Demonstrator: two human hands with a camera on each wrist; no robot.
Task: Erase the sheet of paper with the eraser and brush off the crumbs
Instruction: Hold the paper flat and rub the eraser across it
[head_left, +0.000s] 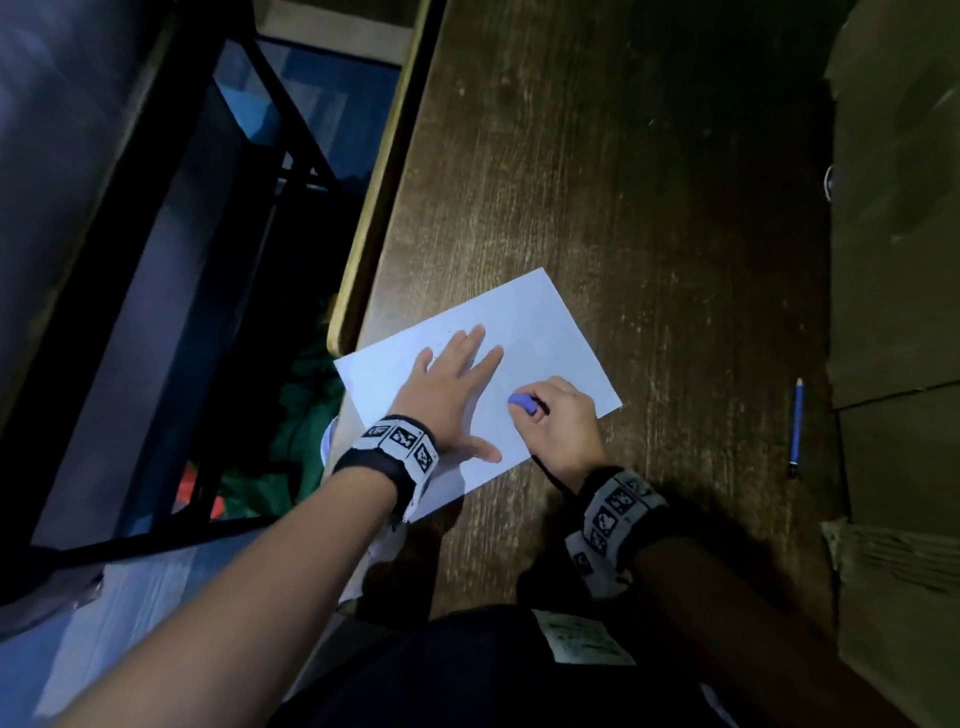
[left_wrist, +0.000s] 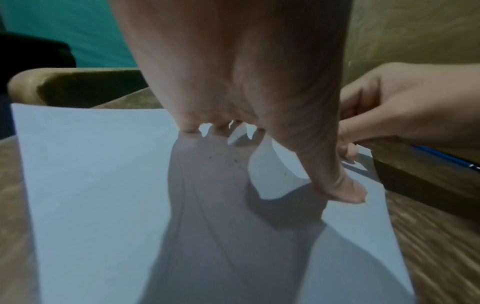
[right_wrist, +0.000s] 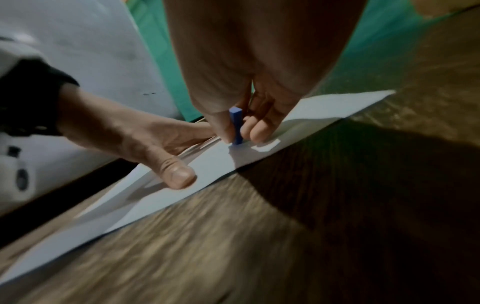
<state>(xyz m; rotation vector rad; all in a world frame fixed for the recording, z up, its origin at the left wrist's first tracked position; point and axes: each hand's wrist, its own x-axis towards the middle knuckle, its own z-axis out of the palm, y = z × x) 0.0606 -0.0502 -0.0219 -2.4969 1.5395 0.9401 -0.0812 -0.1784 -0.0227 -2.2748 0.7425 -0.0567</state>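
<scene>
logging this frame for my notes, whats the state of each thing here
sheet of paper: flat on the table, one corner past the table edge
left hand: fingers straight, pressing the paper down
right hand: pinching the eraser
blue eraser: upright, lower end touching the paper
crumbs: dark specks on the paper, not brushed off
blue pencil: lying on the table, apart from the paper

Head view looking steeply down on the table (head_left: 649, 182) from above, sheet of paper (head_left: 545, 332) sitting toward 6 o'clock. Left wrist view skimming close along the palm, facing the right hand (left_wrist: 405, 107) at 3 o'clock. Right wrist view hugging the fingers, catching the left hand (right_wrist: 135, 142) at 9 o'clock. All sharing the sheet.
</scene>
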